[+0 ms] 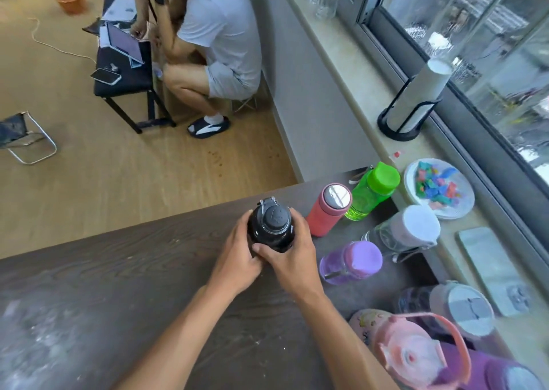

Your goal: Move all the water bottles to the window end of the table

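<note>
Black bottle (271, 229) front and centre, upright on the dark wood-grain counter (118, 285), and both hands are on it: the left hand (237, 256) curls round its left side, fingers wrapped against the body, while the right hand (292, 256) clamps the right side with the thumb crossing the front near the base. Its grey cap points up at the camera (a clear loop sits just behind the cap). Just to the right, near the window end, a cluster of bottles stands close together: a pink bottle (328, 211) with a shiny metal top, a green bottle (372, 192) touching or nearly touching it, a clear bottle with a white lid (407, 230), and a purple bottle (352, 263) just in front of that one. Nearer the camera, a pale pink bottle with a carry handle (413, 354) and a grey-lidded tumbler (462, 309) crowd the corner. On the windowsill (356, 71) sit a plate of colourful scraps (439, 192), a phone (493, 270) and a roll in a black holder (414, 101). Across the floor, a seated person (214, 38) bends over a low bench.
</note>
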